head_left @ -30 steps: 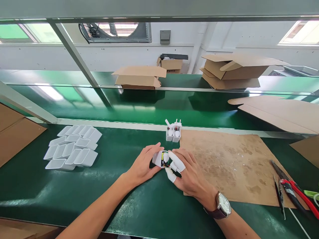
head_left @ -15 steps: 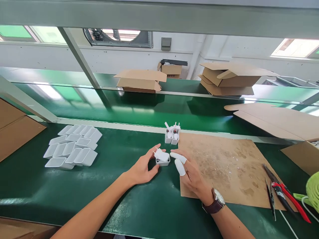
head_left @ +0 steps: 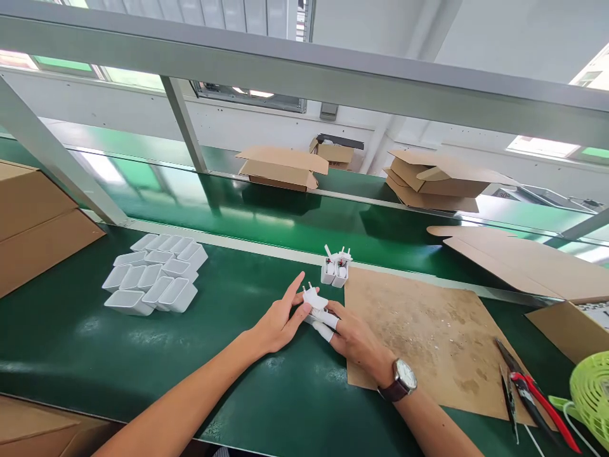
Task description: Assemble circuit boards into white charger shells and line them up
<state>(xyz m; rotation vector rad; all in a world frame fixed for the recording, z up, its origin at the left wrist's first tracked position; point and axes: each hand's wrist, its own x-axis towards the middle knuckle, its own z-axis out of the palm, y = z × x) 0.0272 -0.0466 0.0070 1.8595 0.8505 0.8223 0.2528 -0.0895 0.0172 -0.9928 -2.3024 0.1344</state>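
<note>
Between my two hands is a white plug adapter [head_left: 314,299] with two prongs pointing up and away from me. My left hand [head_left: 278,325] holds its left side with the thumb on top; the index finger sticks out. My right hand [head_left: 358,339], with white finger cots on thumb and index finger, grips it from the right. The small white case under it is mostly hidden by the fingers. Just beyond stand two white cases [head_left: 334,274] with pronged parts and wiring sticking out at the top.
Several white open cases [head_left: 178,295] lie grouped at left on the green bench [head_left: 228,285]. A stained brown board [head_left: 419,336] is at right, with red-handled pliers [head_left: 528,387], tweezers [head_left: 510,403] and a green fan [head_left: 592,384]. Cardboard boxes [head_left: 280,166] sit behind.
My right hand has moved left and closed on the white adapter and case, which it was apart from before. My left thumb now presses on the adapter. The camera view has tilted.
</note>
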